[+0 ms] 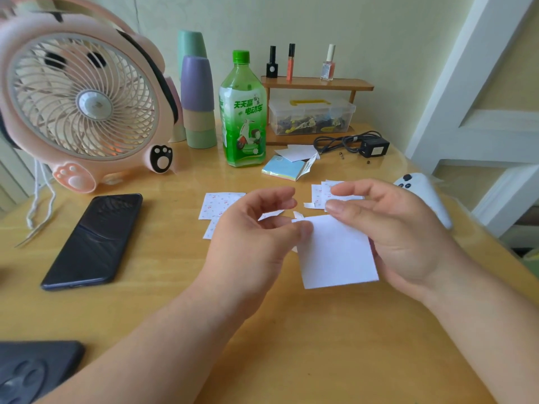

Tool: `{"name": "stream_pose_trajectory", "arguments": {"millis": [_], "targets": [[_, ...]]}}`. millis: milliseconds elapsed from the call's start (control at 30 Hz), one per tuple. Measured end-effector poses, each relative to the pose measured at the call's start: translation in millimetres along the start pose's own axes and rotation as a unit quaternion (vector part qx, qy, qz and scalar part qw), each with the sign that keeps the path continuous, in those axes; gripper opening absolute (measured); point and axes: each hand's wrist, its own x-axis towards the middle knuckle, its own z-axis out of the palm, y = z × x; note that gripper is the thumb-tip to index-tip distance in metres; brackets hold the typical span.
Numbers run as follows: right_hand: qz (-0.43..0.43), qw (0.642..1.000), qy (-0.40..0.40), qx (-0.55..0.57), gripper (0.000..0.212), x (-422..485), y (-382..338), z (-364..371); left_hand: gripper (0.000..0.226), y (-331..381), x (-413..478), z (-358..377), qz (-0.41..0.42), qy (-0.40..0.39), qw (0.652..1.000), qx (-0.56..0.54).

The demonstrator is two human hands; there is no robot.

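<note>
A white square of paper [338,252] is held above the wooden table [175,287] at the centre. My left hand [250,237] pinches its upper left corner between thumb and fingers. My right hand [399,234] holds its right side, thumb on top near the upper edge and fingers behind. Small patterned paper squares lie on the table behind my hands, one group at the left [215,205] and another at the right [320,191], partly hidden by my fingers.
A pink desk fan [81,103] stands back left, with stacked cups [198,103] and a green bottle [243,112] beside it. A black phone [93,240] lies left. A paper pad [284,170], charger cable [353,142], shelf [315,84] and white remote [423,193] sit behind.
</note>
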Motion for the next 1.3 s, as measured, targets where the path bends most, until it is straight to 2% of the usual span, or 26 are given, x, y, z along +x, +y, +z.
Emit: {"name": "stream_pose_trajectory", "arguments": {"millis": [133,233,300,400,500,633,767,867,933,1100,1300], "targets": [[0.075,0.994,-0.063,0.044,0.034,-7.2,4.0,9.2,0.045,-0.3,-1.4,3.1,0.009,0.058,0.998,-0.024],[0.077,0.995,-0.04,0.046,0.022,-10.9,7.7,17.6,0.041,0.5,-3.6,4.7,0.018,0.064,0.998,-0.02],[0.056,0.998,-0.021,0.018,0.019,-9.8,10.9,17.0,0.038,1.6,-5.5,4.3,0.032,0.052,0.998,-0.006],[0.045,0.998,-0.039,-0.01,0.019,-10.0,4.8,12.8,0.041,4.9,-6.7,2.4,0.053,0.02,0.998,0.007],[0.088,0.995,-0.053,0.017,0.016,-9.9,-4.3,7.4,0.043,5.3,-4.0,0.2,0.064,-0.018,0.998,-0.019],[0.126,0.988,-0.08,0.046,0.031,-8.7,-11.9,4.6,0.042,3.9,-0.6,-3.7,0.091,-0.087,0.988,-0.085],[0.154,0.983,-0.071,0.073,0.019,-9.4,-15.3,1.7,0.057,1.2,-1.0,-5.7,0.115,-0.135,0.978,-0.106],[0.167,0.98,-0.074,0.073,0.017,-9.4,-14.2,-2.0,0.06,-0.6,-1.7,-4.7,0.12,-0.144,0.978,-0.091],[0.176,0.978,-0.082,0.072,0.019,-9.2,-14.7,-1.1,0.055,-1.1,-2.7,-4.7,0.124,-0.147,0.978,-0.077],[0.189,0.971,-0.115,0.088,0.037,-5.5,-11.2,-2.2,0.04,1.9,-5.9,-1.6,0.136,-0.149,0.978,-0.058],[0.195,0.968,-0.129,0.097,0.036,-5.6,-11.4,-2.6,0.032,3.3,-8.3,0.0,0.137,-0.144,0.979,-0.044]]}}
